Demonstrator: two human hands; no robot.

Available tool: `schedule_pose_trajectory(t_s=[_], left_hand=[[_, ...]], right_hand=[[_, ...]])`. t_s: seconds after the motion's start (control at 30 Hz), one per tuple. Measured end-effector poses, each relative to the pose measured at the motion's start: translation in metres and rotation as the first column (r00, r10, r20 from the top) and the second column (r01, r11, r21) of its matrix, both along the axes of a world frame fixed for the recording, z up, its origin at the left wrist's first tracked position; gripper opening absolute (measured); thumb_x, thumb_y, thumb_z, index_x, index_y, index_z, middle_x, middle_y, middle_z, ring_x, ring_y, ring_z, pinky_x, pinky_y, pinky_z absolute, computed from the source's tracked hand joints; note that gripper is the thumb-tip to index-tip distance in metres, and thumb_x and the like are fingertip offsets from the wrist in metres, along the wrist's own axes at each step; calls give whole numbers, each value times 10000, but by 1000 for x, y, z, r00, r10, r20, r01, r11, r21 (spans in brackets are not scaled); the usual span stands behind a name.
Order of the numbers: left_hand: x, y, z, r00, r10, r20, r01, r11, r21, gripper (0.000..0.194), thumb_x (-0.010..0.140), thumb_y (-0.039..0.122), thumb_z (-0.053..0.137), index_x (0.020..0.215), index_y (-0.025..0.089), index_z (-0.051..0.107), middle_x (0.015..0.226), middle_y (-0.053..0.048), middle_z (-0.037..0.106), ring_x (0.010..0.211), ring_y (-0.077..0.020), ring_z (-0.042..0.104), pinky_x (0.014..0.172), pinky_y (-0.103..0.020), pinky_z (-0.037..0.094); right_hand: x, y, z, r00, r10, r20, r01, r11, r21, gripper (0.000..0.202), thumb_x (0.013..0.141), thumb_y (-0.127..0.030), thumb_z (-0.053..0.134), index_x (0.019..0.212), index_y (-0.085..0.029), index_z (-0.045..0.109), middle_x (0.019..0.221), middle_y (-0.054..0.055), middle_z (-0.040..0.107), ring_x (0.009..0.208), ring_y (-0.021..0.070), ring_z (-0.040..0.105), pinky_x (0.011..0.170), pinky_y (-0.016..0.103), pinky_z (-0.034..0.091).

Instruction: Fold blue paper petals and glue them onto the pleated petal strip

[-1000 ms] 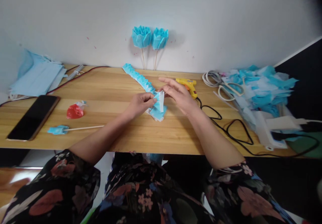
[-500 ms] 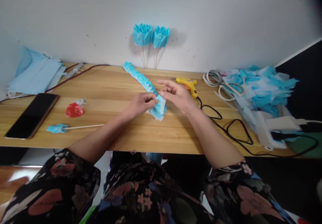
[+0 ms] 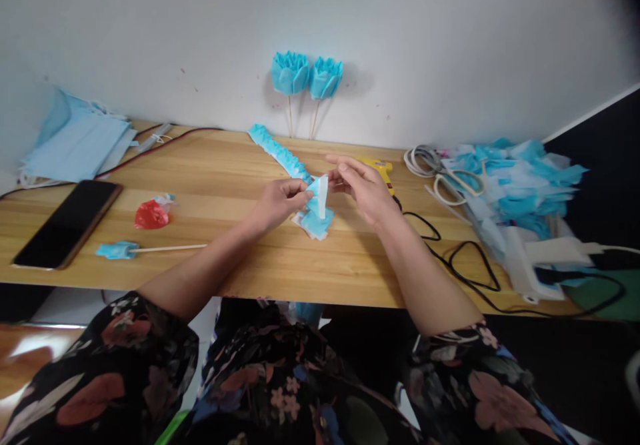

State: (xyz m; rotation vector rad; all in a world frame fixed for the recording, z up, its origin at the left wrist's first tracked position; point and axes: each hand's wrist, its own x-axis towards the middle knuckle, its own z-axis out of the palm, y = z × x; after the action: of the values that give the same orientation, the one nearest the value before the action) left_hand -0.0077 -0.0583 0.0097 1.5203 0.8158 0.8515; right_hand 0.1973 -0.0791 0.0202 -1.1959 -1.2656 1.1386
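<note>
My left hand (image 3: 286,199) pinches a small piece of blue fabric (image 3: 317,193) with a white folded edge, holding it upright between thumb and fingers. Just right of that edge, my right hand (image 3: 364,186) is open with its fingers apart and nothing visible in them. Under the held piece lie several blue and white fabric pieces (image 3: 319,225). Behind them, a row of pleated blue pieces (image 3: 278,151) runs back to the left. A yellow glue gun (image 3: 384,170) is partly hidden behind my right hand.
Two blue fabric flowers (image 3: 290,73) on sticks lean at the wall. To the left lie a phone (image 3: 67,225), face masks (image 3: 80,141), a red wrapper (image 3: 152,214) and a blue-tipped stick (image 3: 170,248). Scissors (image 3: 457,185), a fabric heap (image 3: 525,181), a power strip (image 3: 533,265) and cables are right.
My right hand has moved right, away from the blue fabric piece, and its fingers have come apart. The left hand still holds the piece. The view has shifted slightly.
</note>
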Motion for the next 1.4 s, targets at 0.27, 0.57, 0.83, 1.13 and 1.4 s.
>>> schedule_pose_trajectory(t_s=[0.27,0.57,0.83,1.13,1.4], left_hand=[[-1,1,-2,1000,-2,-8,2,1000,26,267,801,332,688,618,172,577,598,7,559,577,-99,476,574,-239,361],[0,1,-7,999,-44,-28,44,999,-8,284,808,384,705,650,170,606,609,-3,575,565,-106,493,560,-244,379],[-1,0,-3,999,-18,-29,18,1000,-12,293,780,411,726,664,163,621,605,2,581,560,-97,481,546,-233,359],[-3,5,-4,994,103,-22,-103,995,1,317,744,458,718,679,159,637,558,30,518,512,-78,384,517,-236,278],[-4,9,-6,994,113,-7,-113,994,-1,322,737,468,727,679,165,635,550,34,501,513,-80,382,517,-230,279]], right_hand=[[-5,-3,3,996,75,54,-77,997,32,396,835,-579,741,1063,-258,780,1001,34,766,928,192,698,929,420,589],[-12,-6,5,983,110,147,-125,987,102,385,818,-443,755,1145,-241,754,1011,33,740,952,192,658,924,398,559],[-11,-3,2,999,26,-25,-24,997,72,481,827,-640,722,1111,-252,724,1012,39,724,956,184,679,852,341,574],[0,11,0,872,-58,-485,57,998,-17,424,780,-595,800,985,-230,737,758,-26,637,666,96,562,630,232,532],[-2,12,-2,878,-46,-476,49,999,-8,433,650,-452,926,966,-234,724,691,-74,577,635,72,539,617,209,496]])
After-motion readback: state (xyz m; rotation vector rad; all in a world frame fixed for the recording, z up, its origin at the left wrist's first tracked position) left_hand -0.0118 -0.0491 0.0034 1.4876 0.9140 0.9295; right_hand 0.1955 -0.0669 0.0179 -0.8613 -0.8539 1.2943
